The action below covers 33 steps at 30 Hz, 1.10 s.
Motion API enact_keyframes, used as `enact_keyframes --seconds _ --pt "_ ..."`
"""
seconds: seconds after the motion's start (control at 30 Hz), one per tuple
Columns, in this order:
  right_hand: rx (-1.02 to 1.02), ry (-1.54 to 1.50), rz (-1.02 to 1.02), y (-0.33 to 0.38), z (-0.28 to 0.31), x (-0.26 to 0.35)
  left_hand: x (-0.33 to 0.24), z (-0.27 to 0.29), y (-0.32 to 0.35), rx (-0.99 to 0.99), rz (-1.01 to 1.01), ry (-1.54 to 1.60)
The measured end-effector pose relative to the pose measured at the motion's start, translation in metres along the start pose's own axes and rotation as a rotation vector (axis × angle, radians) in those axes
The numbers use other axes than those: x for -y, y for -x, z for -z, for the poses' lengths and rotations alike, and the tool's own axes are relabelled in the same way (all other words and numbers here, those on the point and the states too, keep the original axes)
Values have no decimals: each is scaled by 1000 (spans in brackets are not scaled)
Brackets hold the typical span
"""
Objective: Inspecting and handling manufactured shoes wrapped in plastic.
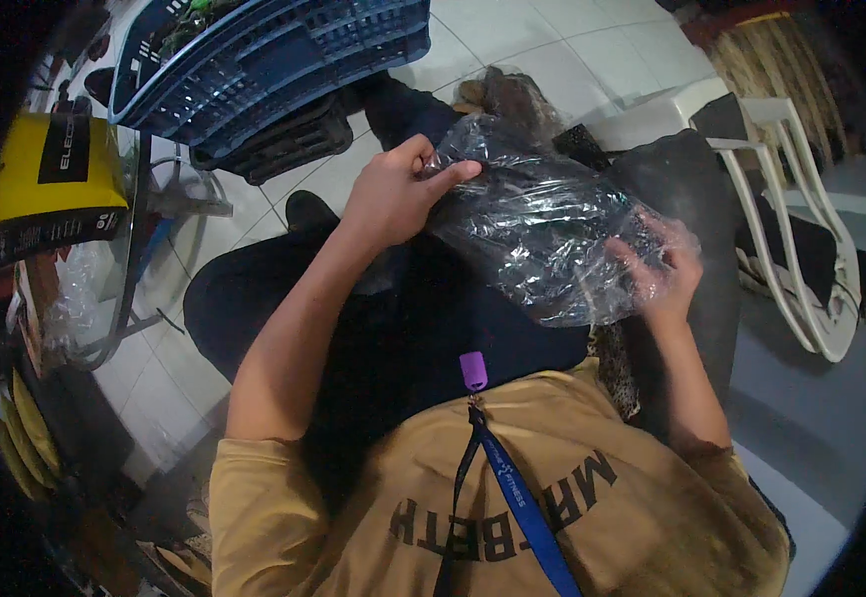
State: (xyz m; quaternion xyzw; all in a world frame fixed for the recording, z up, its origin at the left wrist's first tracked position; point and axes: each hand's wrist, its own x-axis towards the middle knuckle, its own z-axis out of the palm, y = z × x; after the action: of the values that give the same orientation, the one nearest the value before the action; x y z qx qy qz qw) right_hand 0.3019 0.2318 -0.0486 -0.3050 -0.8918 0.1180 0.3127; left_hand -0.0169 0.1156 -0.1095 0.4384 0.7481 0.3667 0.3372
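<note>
A clear, crinkled plastic bag is stretched between my two hands above my lap. My left hand pinches its upper left edge, with the thumb lying along the film. At the bag's right end, my right hand grips the plastic with curled fingers. Film covers part of those fingers, so whether they are inside the bag or behind it I cannot tell. Nothing can be made out inside the bag. From a lanyard on my chest, a small purple tag hangs below the bag.
A blue plastic crate with greenery inside stands at the upper left, over a black crate. A yellow and black box is at the left. To the right are a white plastic chair and a bundle of tan strands.
</note>
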Motion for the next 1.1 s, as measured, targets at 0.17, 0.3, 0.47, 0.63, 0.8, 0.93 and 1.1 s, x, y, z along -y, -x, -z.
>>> enact_keyframes --seconds 0.17,0.3,0.47,0.63,0.8,0.93,1.1 --pt "17 -29 -225 23 23 2 -8 -3 5 35 62 -58" --pt "-29 -96 -382 45 27 -5 -3 -7 6 132 -132 132" --pt "250 -592 -673 66 -16 15 1 -13 14 208 -561 361" --pt "262 -308 -429 59 -24 20 -6 -8 20 -8 -521 275" --pt "276 -196 -264 55 29 -4 -7 7 0 -280 -309 169" --pt "218 -497 -552 67 42 -17 5 13 -7 -157 -313 312" --pt "251 -837 -695 78 31 -32 14 16 -3 -44 -478 315"
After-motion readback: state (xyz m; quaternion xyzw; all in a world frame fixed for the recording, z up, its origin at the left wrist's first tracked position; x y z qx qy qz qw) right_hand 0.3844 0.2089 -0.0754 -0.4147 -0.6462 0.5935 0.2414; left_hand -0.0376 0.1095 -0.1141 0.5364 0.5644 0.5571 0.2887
